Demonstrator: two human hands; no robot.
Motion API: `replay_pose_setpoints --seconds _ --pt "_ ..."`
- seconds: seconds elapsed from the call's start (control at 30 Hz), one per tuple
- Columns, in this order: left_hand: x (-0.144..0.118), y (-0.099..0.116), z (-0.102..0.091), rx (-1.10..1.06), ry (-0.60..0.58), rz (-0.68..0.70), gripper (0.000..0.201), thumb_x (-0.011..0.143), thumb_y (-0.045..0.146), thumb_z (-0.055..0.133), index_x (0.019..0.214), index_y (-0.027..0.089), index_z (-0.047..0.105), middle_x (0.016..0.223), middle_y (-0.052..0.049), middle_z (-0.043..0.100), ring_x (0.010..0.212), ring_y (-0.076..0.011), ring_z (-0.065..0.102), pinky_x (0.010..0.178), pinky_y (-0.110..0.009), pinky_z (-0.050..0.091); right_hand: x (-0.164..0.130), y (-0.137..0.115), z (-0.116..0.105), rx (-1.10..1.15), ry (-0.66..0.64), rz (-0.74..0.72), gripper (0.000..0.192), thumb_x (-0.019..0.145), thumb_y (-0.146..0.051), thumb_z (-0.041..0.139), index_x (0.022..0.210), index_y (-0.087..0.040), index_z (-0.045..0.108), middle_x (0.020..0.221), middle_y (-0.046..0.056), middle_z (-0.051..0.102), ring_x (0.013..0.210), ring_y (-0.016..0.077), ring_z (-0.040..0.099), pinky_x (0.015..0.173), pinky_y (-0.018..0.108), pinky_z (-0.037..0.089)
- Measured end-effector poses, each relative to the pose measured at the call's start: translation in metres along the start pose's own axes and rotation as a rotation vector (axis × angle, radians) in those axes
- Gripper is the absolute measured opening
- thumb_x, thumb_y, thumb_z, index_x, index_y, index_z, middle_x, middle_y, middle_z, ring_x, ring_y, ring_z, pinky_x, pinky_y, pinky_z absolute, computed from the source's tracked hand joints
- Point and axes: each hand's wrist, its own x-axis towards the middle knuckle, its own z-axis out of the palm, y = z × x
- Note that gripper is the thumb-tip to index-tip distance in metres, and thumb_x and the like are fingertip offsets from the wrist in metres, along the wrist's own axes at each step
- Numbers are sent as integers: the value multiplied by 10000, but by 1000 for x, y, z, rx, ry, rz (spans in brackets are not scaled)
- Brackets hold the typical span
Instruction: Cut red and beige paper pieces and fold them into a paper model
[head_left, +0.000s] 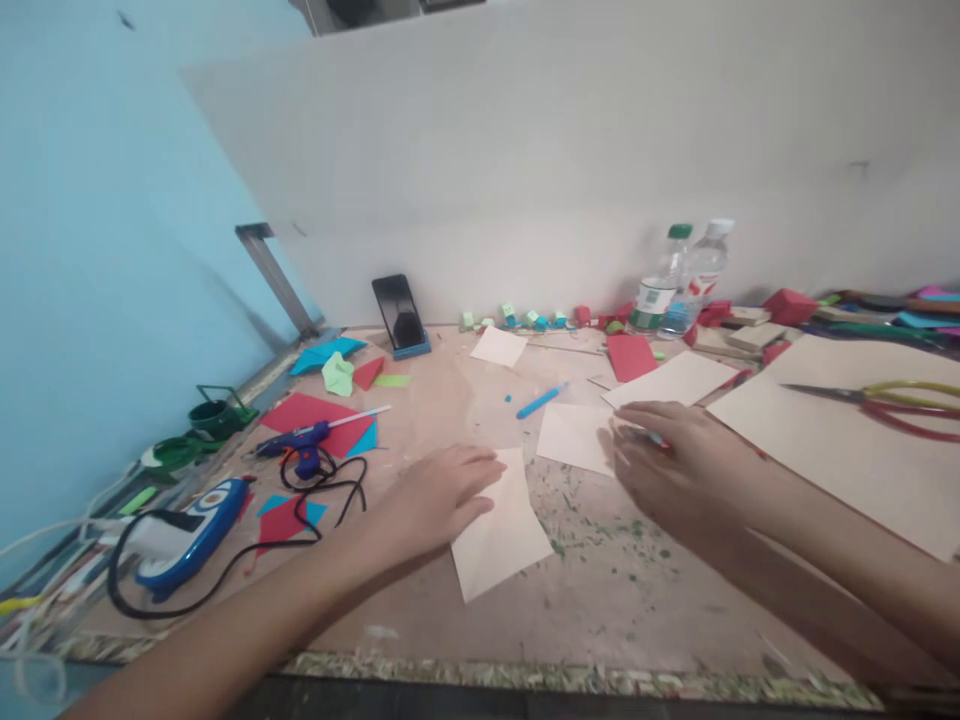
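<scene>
My left hand (450,490) lies flat with its fingers stretched out over the upper left part of a cream piece of paper (502,550). Nothing is gripped in it. To the right, my right hand (675,445) is curled beside a second cream piece (570,432). A thin thing with a reddish bit shows between its fingers, too covered and blurred to name. Just beyond the second piece lies a blue pen (541,401). Behind my right hand is another cream sheet (667,380), and farther back a small cream square (499,346).
Scissors (885,395) lie on a large cream sheet (840,450) at right. Left are a glue gun (300,440) with its black cord, a blue-and-white power strip (195,535) and coloured papers. A phone (400,308) on a stand and two bottles (656,290) stand by the wall.
</scene>
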Motion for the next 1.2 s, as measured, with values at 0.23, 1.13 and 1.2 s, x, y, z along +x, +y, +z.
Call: replay_pose_setpoints --seconds 0.23,1.13,1.2 --pt "10 7 -19 38 -183 -244 1110 651 711 832 1570 193 485 1479 -193 560 1362 -438 525 1099 -550 472 51 -3 18 64 -301 24 553 877 -559 690 1292 -194 703 1262 187 722 1216 425 634 1005 548 493" --pt "21 6 -40 -123 -297 -331 742 573 303 892 1224 223 545 1302 -99 656 1150 -328 649 914 -359 515 194 -5 64 578 -113 495 394 1014 -389 676 1349 -186 628 1358 114 645 1139 262 676 949 480 597" --pt "20 8 -39 -137 -295 -355 776 570 292 884 1259 230 532 1312 -102 671 1142 -332 674 898 -356 530 196 -5 69 493 -105 439 399 1013 -389 677 1353 -186 626 1362 114 643 1143 265 675 952 484 595"
